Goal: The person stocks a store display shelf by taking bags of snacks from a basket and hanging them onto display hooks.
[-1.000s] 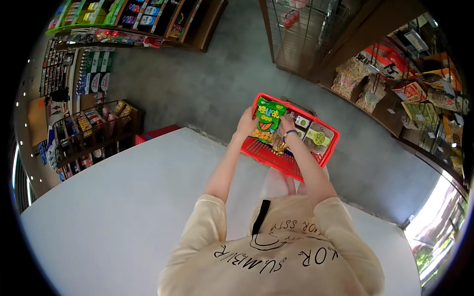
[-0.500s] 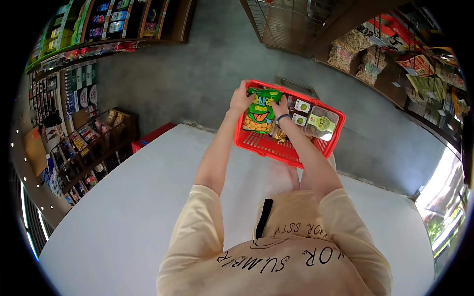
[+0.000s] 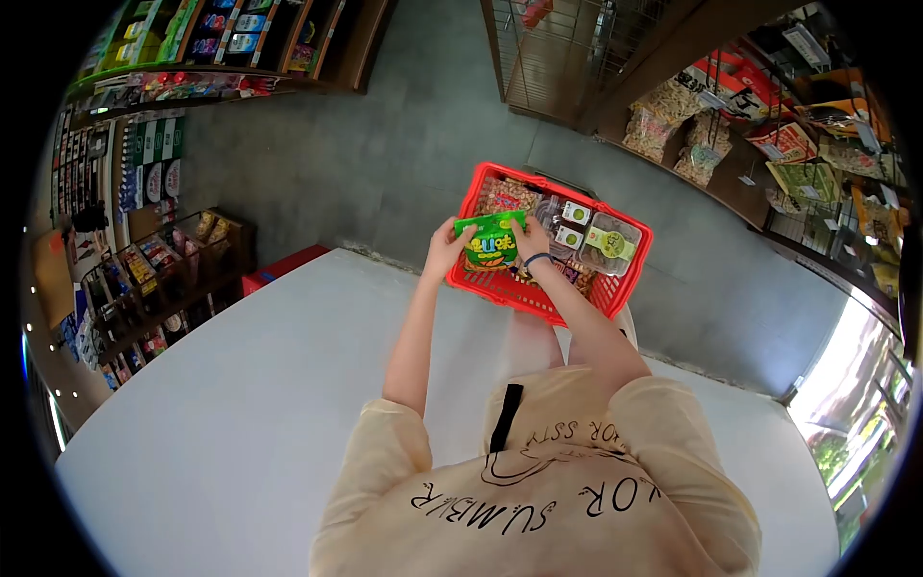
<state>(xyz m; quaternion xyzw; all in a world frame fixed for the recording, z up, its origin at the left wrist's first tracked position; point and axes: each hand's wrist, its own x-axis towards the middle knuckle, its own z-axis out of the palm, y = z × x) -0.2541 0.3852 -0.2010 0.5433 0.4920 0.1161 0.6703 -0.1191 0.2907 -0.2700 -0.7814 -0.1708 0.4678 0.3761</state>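
Between my two hands is a green snack bag point(image 3: 492, 246) with yellow lettering, tilted above the left part of a red shopping basket point(image 3: 630, 288). My left hand point(image 3: 446, 247) grips the bag's upper left corner. At its upper right edge, my right hand point(image 3: 532, 240), with a dark band at the wrist, pinches it. Inside the basket, a bag of nuts point(image 3: 510, 195) shows behind the green bag. Clear plastic boxes with white labels point(image 3: 569, 237) sit in the middle, and a clear tub with a green label point(image 3: 611, 245) is at the right. My right forearm hides part of the basket.
A broad white surface point(image 3: 240, 385) lies on the near side. Shelves of packets point(image 3: 221, 38) stand at the far left, and a low snack rack point(image 3: 159, 279) at the left. Bagged goods point(image 3: 702, 144) fill a shelf at the right. Grey floor point(image 3: 423, 115) stretches beyond the basket.
My hands have drawn the green bag lower and nearer, and its face has tilted. The bag of nuts behind it has come into view.
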